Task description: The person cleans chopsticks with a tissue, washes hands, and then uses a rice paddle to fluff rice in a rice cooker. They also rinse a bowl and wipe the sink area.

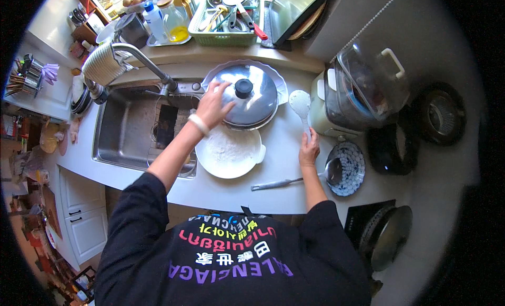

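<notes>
With my right hand (309,150) I grip the handle of a white rice paddle (300,102), its blade lying over the counter. Fingers spread, my left hand (215,104) is over the left part of a shiny metal lid (258,102), beside its black knob (243,87); whether it touches the lid I cannot tell. The lid covers a round vessel set within a pale, wavy-rimmed dish (282,85). Just below, partly under my left wrist, is a white bowl (230,172) holding white powder. A grey-handled ladle (272,184) rests with its head on a blue-patterned plate (353,168).
A steel sink (122,124) with a rack and faucet (148,63) lies left. Behind are a green basket (225,38) of utensils and a glass jug (176,24). To the right stand a lidded clear container (355,89) and a black pan (390,239).
</notes>
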The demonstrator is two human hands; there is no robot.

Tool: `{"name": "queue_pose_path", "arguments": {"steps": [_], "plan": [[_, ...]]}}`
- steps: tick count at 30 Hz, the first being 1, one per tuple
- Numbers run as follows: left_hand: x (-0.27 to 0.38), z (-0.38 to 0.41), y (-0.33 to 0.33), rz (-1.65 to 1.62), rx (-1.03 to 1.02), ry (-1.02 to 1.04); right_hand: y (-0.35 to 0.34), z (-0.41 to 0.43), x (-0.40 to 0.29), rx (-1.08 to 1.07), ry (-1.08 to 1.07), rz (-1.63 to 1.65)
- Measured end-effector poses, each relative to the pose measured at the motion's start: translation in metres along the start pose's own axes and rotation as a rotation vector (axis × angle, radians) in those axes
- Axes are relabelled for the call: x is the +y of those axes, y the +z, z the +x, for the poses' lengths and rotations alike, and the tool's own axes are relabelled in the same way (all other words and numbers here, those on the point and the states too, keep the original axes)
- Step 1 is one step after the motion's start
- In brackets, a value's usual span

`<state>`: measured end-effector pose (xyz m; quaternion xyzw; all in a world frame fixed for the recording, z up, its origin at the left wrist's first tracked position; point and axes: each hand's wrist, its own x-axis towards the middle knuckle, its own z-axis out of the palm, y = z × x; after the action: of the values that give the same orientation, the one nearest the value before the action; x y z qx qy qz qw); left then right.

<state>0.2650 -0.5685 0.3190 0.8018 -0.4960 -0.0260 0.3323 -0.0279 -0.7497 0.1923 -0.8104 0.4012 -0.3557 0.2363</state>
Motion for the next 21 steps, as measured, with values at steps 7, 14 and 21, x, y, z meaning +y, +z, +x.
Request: {"name": "queue_pose_path", "arguments": {"steps": [7, 14, 21], "plan": [[-0.001, 0.076, 0.041, 0.307, -0.365, -0.046, -0.014, 0.002, -0.005, -0.019, -0.029, -0.014], [-0.015, 0.076, 0.024, 0.305, -0.253, -0.044, -0.017, -0.009, -0.018, -0.141, -0.015, -0.023], [-0.012, 0.073, 0.018, 0.283, -0.217, -0.036, 0.003, 0.004, -0.01, -0.054, -0.036, -0.048]]}}
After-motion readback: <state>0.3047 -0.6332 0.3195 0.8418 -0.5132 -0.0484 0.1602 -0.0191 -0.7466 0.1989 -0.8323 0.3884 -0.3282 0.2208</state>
